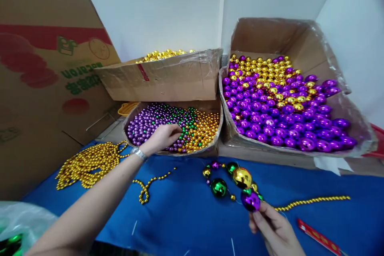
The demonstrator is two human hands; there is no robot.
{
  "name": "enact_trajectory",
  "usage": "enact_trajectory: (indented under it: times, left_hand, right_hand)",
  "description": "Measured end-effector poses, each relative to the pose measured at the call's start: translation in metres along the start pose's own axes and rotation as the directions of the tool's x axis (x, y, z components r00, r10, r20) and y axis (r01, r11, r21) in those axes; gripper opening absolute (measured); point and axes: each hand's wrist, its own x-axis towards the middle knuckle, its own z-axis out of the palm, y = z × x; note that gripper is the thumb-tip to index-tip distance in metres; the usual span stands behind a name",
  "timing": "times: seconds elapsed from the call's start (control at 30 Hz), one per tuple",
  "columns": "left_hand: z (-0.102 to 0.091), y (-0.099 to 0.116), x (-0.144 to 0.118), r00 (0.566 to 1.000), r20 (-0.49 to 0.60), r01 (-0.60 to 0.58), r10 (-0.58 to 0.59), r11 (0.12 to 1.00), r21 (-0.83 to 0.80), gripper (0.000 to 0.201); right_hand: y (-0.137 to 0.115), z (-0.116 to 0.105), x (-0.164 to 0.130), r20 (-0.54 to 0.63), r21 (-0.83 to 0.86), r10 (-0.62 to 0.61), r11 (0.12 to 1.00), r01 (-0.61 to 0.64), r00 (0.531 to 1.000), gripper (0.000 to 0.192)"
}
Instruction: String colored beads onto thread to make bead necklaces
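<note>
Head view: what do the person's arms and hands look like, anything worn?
Both arms are bare, with no sleeves and no gloves in view. The left hand has a silver metal watch band or bracelet at the wrist. The right hand shows no ring or band; its wrist is cut off by the frame edge.

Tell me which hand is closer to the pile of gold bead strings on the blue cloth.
Left. The left hand is in the small bead box, just right of the gold bead strings. The right hand is much farther right, holding a purple ball.
</note>
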Motion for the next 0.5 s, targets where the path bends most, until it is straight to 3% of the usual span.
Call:
enact_trajectory:
  times: [0.07, 0.17, 0.33, 0.5]
  left_hand:
    - [0.001, -0.026, 0.012, 0.998, 0.057, 0.022, -0.028, 0.994, 0.104, 0.019]
    - [0.005, -0.046, 0.020, 0.988, 0.145, 0.020, -0.053, 0.976, 0.217, 0.017]
    - [0.003, -0.048, 0.014, 0.958, 0.283, -0.039, -0.054, 0.948, 0.316, 0.022]
    - [0.004, -0.047, 0.009, 0.948, 0.316, -0.078, -0.047, 0.926, 0.370, 0.027]
  right_hand:
    - [0.000, 0.000, 0.001, -0.013, -0.013, -0.025, 1.000, 0.025, 1.000, 0.041]
    - [0.004, -0.004, 0.004, 0.005, -0.022, -0.037, 0.999, 0.037, 0.999, 0.041]
    - [0.008, -0.010, 0.004, 0.006, -0.037, 0.020, 0.999, -0.020, 1.000, 0.041]
    - [0.000, -0.003, 0.003, 0.015, -0.034, -0.031, 0.999, 0.031, 0.999, 0.035]
